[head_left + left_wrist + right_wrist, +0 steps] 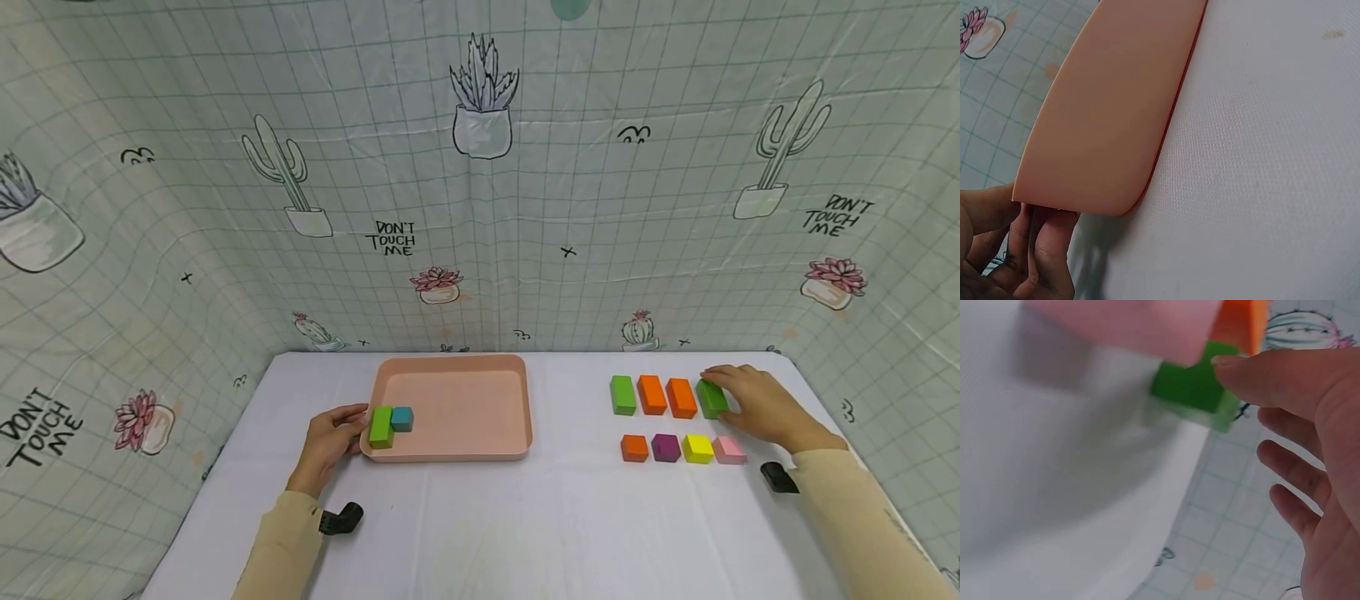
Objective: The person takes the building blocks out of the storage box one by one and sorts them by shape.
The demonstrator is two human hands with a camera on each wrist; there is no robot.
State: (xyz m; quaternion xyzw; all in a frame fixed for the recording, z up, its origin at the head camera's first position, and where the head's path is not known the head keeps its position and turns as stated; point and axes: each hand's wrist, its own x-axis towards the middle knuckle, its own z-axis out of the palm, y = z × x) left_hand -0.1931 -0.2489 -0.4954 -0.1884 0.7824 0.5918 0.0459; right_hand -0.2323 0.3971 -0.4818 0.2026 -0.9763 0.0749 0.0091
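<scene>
A peach tray lies on the white table, holding a green block and a small blue block at its left end. My left hand grips the tray's left rim; in the left wrist view the thumb and fingers meet the tray's wall. Over at the right, my right hand holds a green block between thumb and fingers, at the end of the back row. In the right wrist view a digit touches that green block, while other fingers curl loosely beside it.
Left of the held block stand two orange blocks and another green block. A front row has orange, purple, yellow and pink blocks. A patterned cloth rises behind the table.
</scene>
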